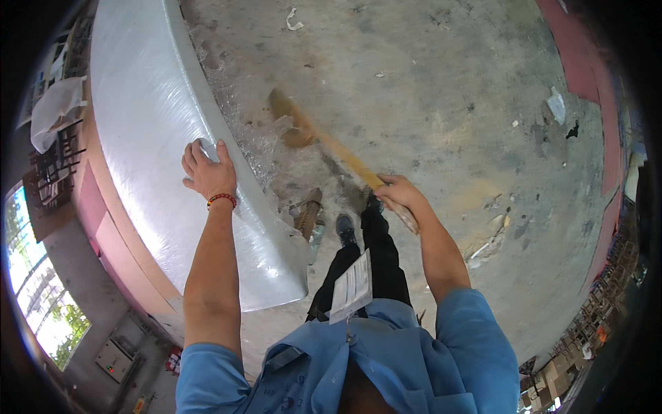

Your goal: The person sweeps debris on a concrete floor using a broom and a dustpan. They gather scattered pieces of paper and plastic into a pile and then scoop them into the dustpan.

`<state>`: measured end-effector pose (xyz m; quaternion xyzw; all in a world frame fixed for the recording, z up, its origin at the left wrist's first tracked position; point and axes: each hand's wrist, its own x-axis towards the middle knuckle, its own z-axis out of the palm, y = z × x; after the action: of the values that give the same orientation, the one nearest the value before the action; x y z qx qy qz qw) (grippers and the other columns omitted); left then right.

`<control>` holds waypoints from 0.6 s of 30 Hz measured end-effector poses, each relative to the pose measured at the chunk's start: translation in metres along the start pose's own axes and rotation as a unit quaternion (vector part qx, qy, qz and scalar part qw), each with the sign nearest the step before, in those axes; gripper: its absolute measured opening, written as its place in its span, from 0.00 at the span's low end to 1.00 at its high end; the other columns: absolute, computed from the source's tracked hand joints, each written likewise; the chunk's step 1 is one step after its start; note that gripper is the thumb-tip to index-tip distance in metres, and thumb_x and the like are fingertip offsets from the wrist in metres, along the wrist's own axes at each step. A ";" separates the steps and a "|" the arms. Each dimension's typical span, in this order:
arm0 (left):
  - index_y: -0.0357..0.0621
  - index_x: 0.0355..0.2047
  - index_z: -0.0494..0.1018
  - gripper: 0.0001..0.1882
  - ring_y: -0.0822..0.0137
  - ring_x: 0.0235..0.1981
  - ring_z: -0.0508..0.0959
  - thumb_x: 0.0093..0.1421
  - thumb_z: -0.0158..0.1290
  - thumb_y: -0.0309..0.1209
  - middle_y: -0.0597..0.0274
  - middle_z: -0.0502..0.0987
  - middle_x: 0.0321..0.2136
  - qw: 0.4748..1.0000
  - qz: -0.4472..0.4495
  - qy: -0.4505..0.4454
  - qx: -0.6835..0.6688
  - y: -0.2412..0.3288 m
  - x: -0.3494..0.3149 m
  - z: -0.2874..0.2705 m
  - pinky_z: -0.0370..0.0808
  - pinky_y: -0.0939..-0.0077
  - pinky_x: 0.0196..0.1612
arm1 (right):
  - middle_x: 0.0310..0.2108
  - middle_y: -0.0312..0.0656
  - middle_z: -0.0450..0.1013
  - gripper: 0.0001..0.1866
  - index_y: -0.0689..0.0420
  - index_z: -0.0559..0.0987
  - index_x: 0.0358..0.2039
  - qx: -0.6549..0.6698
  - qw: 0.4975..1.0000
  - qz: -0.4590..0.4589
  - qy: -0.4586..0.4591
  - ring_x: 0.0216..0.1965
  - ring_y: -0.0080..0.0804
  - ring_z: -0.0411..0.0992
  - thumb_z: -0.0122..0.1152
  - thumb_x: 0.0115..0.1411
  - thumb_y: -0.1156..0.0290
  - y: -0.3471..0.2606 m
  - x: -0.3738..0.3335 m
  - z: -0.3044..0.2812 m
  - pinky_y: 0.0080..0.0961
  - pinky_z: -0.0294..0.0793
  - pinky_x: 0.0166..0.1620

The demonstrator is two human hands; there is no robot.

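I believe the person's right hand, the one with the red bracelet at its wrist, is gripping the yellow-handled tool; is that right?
Not quite: the red bracelet is at the wrist of the left hand, as the head view shows. The right hand is indeed the one gripping the yellow-handled tool.

I'm watching a workshop or warehouse floor here, no question of a home! Look at that bare concrete floor (441, 124), stained, gouged and strewn with scraps (556, 106). Over on the left, a big bulk wrapped in clear plastic (145, 96) takes up the ground, and beyond it I spot a grey wall box (114, 360) (tiny lights glowing) below a tall window (48, 290). Brown stacks (600, 297), blurry from my seat, line the right edge.
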<state>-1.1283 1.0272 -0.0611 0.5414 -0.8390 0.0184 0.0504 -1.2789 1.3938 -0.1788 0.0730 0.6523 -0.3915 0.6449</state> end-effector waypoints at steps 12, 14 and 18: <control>0.48 0.58 0.63 0.31 0.60 0.65 0.54 0.60 0.47 0.52 0.60 0.60 0.61 1.000 -0.008 -0.013 0.008 0.003 0.001 -0.005 0.48 0.38 0.60 | 0.21 0.42 0.72 0.20 0.62 0.73 0.48 0.206 0.914 0.075 0.342 0.16 0.29 0.70 0.59 0.53 0.74 0.150 -0.208 -0.143 0.26 0.71 0.19; 0.48 0.58 0.63 0.31 0.60 0.65 0.54 0.60 0.47 0.52 0.61 0.60 0.61 1.000 -0.014 -0.019 0.000 0.005 0.000 -0.008 0.48 0.37 0.60 | 0.21 0.42 0.72 0.25 0.64 0.71 0.52 0.207 0.904 0.088 0.365 0.16 0.29 0.70 0.59 0.52 0.75 0.143 -0.228 -0.135 0.26 0.72 0.20; 0.48 0.58 0.63 0.30 0.61 0.64 0.55 0.60 0.47 0.52 0.61 0.61 0.61 1.000 -0.010 -0.015 0.009 0.007 0.000 -0.008 0.50 0.36 0.59 | 0.22 0.42 0.73 0.34 0.64 0.65 0.59 0.127 0.940 0.079 0.306 0.17 0.29 0.71 0.62 0.50 0.73 0.103 -0.274 -0.093 0.26 0.72 0.22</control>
<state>-1.1346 1.0307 -0.0525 0.5507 -0.8339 0.0173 0.0335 -1.2468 1.6326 0.0116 0.3214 0.7553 -0.3775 0.4285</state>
